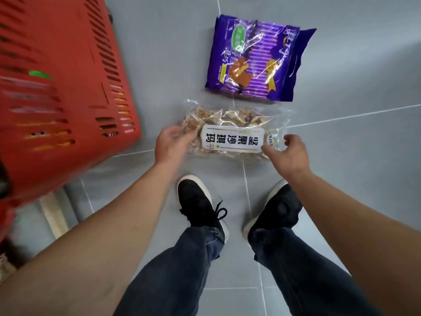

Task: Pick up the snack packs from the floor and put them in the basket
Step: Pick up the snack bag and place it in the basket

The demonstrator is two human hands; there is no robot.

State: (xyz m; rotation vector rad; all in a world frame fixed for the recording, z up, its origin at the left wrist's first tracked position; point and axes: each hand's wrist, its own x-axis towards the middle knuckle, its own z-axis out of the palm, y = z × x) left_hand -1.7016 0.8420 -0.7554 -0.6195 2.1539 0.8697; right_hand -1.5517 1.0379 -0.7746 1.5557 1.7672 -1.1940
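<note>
Both hands (173, 144) touch clear pack (232, 133) beside basket (68, 87).

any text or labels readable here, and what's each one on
"坚果沙琪玛", seen upside down: white label on the clear snack pack.
Small round sticker beside that label: too small to read.
Purple snack pack: large white characters and a green badge, too glared and creased to read.
Red basket: no text visible.

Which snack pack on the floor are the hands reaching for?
The clear pack with the white label, nearest the feet; the purple pack lies beyond it, untouched.
</note>
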